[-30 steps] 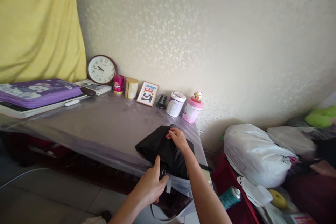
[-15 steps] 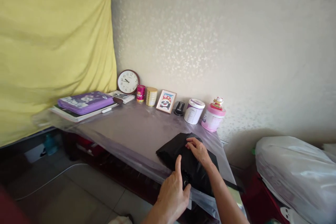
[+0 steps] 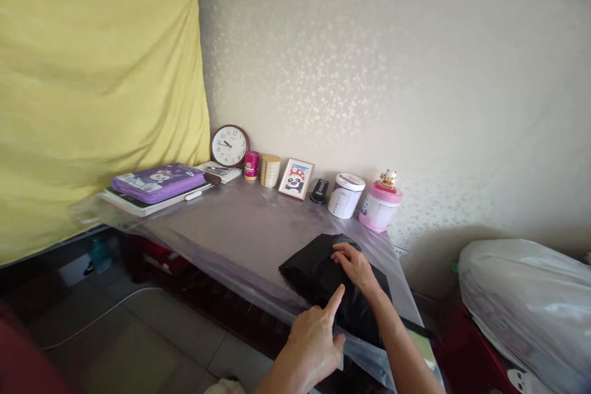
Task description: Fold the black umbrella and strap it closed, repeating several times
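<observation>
A black folded umbrella [image 3: 309, 268] lies bunched over the front right corner of the table, its thin cloth loose. A dark strap [image 3: 418, 327] sticks out from it on the right. At its near end is my left hand [image 3: 316, 341], closed round it low down, with the index finger stretched out along the cloth and the thumb apart; the lower fingers are hidden. On top, my right hand [image 3: 357, 268] has curved fingers gathered on the cloth, the thumb out of sight.
Along the wall stand a clock [image 3: 229, 145], a pink can [image 3: 252, 165], a beige tin [image 3: 270, 171], a picture frame [image 3: 296, 178], a white tub [image 3: 346, 196] and a pink tub [image 3: 380, 206]. A purple case [image 3: 159, 181] lies left on the plastic-covered table [image 3: 231, 221]. A wrapped bundle [image 3: 526, 295] sits right.
My left hand has turned, its index finger tipping rightward toward my right hand. My right hand stays on the black cloth. The whole view has shifted slightly.
</observation>
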A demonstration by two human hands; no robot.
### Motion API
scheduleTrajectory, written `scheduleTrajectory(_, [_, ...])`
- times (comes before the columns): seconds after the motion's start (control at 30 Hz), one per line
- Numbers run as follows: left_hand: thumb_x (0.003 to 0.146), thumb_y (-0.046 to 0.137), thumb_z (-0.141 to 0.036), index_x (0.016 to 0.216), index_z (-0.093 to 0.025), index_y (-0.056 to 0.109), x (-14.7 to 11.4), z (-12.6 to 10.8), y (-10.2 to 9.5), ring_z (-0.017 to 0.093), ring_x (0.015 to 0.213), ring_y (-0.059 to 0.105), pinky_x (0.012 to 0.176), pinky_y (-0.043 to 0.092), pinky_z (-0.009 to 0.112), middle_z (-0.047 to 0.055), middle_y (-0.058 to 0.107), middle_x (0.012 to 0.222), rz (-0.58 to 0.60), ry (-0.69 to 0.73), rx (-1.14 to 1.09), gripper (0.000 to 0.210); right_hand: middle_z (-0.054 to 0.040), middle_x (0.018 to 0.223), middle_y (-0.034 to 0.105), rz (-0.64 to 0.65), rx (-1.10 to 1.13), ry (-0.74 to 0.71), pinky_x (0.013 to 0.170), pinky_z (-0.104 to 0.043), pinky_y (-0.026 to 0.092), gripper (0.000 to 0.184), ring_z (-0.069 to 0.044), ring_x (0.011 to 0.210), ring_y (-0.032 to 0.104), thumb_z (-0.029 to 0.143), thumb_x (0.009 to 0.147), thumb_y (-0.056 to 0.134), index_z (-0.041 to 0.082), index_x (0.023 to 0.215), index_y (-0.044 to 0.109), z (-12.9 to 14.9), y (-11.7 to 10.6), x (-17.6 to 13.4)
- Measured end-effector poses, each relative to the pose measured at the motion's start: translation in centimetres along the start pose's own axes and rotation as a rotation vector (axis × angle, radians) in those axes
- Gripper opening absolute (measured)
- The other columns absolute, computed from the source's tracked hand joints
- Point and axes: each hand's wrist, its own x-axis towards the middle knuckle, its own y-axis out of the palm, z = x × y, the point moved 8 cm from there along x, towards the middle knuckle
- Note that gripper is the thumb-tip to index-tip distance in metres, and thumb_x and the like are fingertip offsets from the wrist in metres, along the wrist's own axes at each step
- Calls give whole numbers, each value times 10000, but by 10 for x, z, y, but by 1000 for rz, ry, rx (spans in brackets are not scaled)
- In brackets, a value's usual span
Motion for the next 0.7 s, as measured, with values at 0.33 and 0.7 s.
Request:
scheduleTrajectory(0.33, [852,421,-307,1449,-268,109,2,6,-3,259,871,634,727,441,329,94,675,941,-48,-21,7,674,-4,804,702,-51,64,-65,751,-310,491,207,-162,752,657,271,807,475,216,954,609,10,-1,-8])
scheduleTrajectory(0.7, [870,400,-307,1455,-185,79,2,7,2,250,849,628,705,409,302,114,673,931,-48,-65,10,679,-41,972,681,-16,-133,-475,908,-340,445,183,-176,991,579,226,888,488,230,959,657,54,-6,-59])
